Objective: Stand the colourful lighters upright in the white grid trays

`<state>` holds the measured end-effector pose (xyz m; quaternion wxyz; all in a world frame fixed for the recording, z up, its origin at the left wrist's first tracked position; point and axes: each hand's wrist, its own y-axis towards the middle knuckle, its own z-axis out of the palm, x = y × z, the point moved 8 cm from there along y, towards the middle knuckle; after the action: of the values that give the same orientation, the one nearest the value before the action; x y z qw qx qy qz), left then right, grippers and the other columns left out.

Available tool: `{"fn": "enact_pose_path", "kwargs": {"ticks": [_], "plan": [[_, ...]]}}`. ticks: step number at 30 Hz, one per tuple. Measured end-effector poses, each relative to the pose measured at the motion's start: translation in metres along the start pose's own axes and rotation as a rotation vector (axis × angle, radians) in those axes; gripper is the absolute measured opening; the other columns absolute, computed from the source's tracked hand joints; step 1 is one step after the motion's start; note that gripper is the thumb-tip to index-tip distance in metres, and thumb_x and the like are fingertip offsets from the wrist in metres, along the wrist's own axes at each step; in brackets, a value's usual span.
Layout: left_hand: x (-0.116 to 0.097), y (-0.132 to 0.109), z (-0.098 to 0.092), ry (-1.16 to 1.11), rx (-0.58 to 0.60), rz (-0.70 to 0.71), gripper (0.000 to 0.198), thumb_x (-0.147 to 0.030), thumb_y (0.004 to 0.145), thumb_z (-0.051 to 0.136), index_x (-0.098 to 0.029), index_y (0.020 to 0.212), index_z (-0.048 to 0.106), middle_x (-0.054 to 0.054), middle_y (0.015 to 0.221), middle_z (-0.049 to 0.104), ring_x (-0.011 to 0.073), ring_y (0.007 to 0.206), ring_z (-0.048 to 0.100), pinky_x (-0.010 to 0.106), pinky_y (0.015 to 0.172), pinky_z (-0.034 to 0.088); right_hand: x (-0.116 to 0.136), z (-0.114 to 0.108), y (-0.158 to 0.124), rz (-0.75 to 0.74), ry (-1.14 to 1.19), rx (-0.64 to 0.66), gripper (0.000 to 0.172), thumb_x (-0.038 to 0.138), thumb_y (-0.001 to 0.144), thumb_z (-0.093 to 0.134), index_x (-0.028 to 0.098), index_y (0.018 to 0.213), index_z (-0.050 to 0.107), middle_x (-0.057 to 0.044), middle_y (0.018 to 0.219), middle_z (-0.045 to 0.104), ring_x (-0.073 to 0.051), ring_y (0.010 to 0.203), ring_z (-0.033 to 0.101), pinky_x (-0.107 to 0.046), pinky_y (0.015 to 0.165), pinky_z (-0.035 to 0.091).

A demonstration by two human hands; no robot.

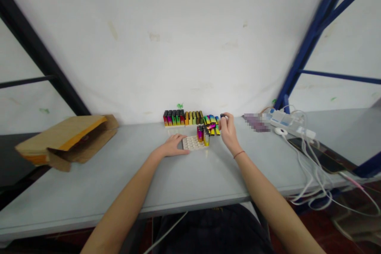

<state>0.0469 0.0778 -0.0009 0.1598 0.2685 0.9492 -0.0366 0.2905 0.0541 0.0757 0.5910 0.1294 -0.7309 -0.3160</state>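
Note:
My left hand (172, 146) grips the left end of a white tray (190, 143), thumb along the near side and fingers at the far side. The tray has rows of round hollows. Several shiny lighters (200, 134) stand upright in its right part, some purple-red and some silver-yellow. My right hand (229, 133) is raised just right of the lighter pile, closed on a lighter (222, 116) whose dark top shows above the fingers; its body is mostly hidden. Beside that hand, loose multicoloured lighters (212, 120) lie in a pile.
Upright rows of lighters (174, 118) stand along the wall behind the tray. An open cardboard box (68, 135) lies at the left. On the right are a power strip (285, 119), tangled white cables (306, 158) and a dark phone (320, 154). Blue frame posts (306, 47) rise there.

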Motion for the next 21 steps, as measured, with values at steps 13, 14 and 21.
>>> {"fn": "enact_pose_path", "kwargs": {"ticks": [13,14,21], "plan": [[0.0,0.001,0.0,-0.007,-0.025,0.009,0.08,-0.062,0.069,0.064,-0.019,0.133,0.044,0.012,0.13,0.047,0.0323,0.122,0.042,0.042,0.106,0.031,0.025,0.021,-0.011,-0.069,0.045,0.195,0.027,0.04,0.087,0.05,0.02,0.104,0.059,-0.007,0.093,0.062,-0.017,0.075,0.058,-0.032,0.071,0.048],[0.0,0.001,0.0,-0.004,-0.024,0.008,0.08,-0.062,0.069,0.064,-0.019,0.133,0.044,0.013,0.129,0.047,0.0324,0.122,0.042,0.042,0.106,0.031,0.025,0.024,-0.012,-0.071,0.054,0.214,0.027,0.039,0.087,0.051,0.02,0.105,0.059,-0.006,0.092,0.062,-0.016,0.074,0.058,-0.032,0.071,0.048],[-0.003,0.0,-0.001,0.001,-0.016,0.001,0.081,-0.06,0.07,0.064,-0.014,0.134,0.044,0.015,0.128,0.047,0.0331,0.121,0.043,0.042,0.105,0.031,0.029,0.043,-0.022,-0.206,-0.184,0.428,0.013,0.026,0.085,0.054,0.021,0.092,0.063,-0.003,0.079,0.063,-0.014,0.065,0.052,-0.026,0.064,0.041]]}}
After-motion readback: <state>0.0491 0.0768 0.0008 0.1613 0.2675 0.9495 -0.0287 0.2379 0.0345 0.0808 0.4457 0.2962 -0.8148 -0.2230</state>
